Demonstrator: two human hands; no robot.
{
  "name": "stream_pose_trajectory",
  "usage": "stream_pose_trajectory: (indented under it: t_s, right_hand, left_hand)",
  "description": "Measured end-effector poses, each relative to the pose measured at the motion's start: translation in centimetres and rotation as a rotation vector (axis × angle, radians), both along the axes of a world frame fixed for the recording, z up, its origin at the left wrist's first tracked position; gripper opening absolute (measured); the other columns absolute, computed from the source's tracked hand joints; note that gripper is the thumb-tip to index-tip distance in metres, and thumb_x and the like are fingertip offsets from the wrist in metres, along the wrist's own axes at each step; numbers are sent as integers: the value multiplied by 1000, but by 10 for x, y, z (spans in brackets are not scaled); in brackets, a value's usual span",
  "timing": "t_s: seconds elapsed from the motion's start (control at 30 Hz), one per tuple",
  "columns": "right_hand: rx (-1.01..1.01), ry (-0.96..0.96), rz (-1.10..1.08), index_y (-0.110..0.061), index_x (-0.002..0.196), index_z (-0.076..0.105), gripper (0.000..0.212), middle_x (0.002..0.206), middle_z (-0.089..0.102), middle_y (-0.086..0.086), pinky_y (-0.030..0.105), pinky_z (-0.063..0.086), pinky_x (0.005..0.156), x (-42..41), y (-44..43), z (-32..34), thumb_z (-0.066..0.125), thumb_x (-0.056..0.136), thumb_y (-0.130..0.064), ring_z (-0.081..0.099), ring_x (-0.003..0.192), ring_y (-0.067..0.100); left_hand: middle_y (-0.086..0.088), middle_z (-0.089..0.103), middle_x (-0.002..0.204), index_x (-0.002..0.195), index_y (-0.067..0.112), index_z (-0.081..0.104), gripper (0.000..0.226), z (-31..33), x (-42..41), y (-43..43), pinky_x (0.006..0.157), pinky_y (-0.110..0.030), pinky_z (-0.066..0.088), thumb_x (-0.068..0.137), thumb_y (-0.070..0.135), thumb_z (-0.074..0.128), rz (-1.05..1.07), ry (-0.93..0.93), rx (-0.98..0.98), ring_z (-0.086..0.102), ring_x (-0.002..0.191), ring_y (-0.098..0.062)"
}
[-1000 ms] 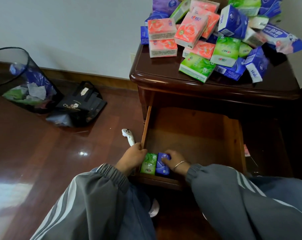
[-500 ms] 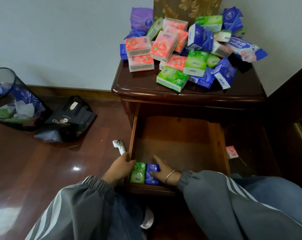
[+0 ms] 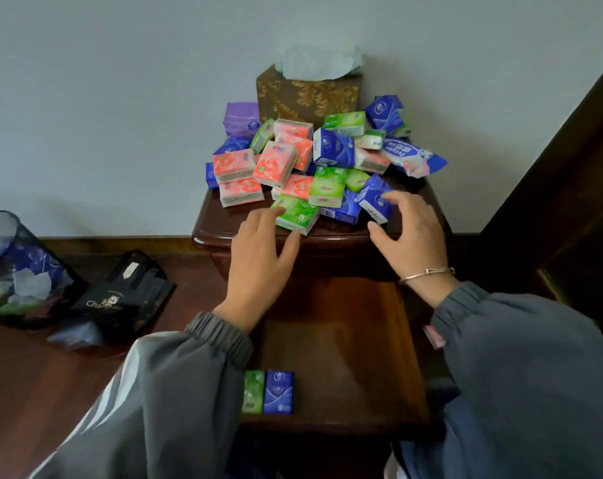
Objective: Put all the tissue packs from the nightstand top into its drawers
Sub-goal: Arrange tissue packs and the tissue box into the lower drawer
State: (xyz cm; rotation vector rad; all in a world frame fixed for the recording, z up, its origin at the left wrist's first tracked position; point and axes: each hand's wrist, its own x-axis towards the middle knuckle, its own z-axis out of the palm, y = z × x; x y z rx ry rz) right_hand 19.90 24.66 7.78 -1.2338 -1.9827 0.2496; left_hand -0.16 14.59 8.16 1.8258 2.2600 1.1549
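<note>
Left hand [image 3: 262,261]: released, fingers spread. Green pack [image 3: 296,216] lies at 1 o'clock, at the fingertips. Right hand [image 3: 412,236]: released, fingers loosely curved. Blue pack [image 3: 374,202] lies tilted at 10 o'clock, just beside the fingertips. Both packs sit at the near edge of the pink, green and blue pile [image 3: 286,164] on the nightstand [image 3: 224,236]. At 6 o'clock, two packs [image 3: 278,392] stand side by side in the open drawer [image 3: 345,340].

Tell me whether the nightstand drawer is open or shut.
Open. The drawer is pulled out below the nightstand top, its wooden floor exposed, a green pack and a blue pack side by side at its near edge.
</note>
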Motion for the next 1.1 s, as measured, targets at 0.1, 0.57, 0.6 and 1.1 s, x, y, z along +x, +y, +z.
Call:
stream_pose_trajectory:
  t_s: [0.1, 0.57, 0.6, 1.1]
  right_hand:
    - [-199, -124, -91, -15, 135, 41, 75, 134, 48, 11, 49, 42, 97, -1, 38, 13, 67, 76, -53, 47, 121, 33]
    - [-427, 55, 65, -15, 132, 41, 77, 131, 46, 9, 41, 43, 99, 2, 58, -10, 79, 69, -37, 48, 119, 23]
    - [-446, 118, 77, -16, 131, 42, 76, 131, 46, 8, 36, 44, 98, 4, 57, -12, 80, 69, -36, 49, 117, 21]
    - [-478, 341, 208, -19, 128, 48, 68, 128, 45, 2, 17, 49, 83, 1, 33, 7, 81, 69, -29, 59, 107, 13]
  left_hand:
    - [-5, 54, 129, 129, 15, 50, 49, 27, 17, 50, 97, -43, 35, 92, 46, 51, 71, 15, -36, 48, 121, -26]
    - [-19, 37, 140, 129, 4, 41, 67, 37, 45, 131, 106, -46, 32, 76, 30, 73, 211, -50, -392, 36, 130, -38]
    - [-19, 36, 139, 126, 3, 44, 63, 38, 44, 131, 104, -44, 35, 75, 26, 73, 189, -86, -397, 37, 128, -38]
    - [-21, 64, 103, 91, 1, 61, 16, 45, 26, 114, 87, -42, 48, 86, 16, 64, 51, -349, -479, 58, 99, -32]
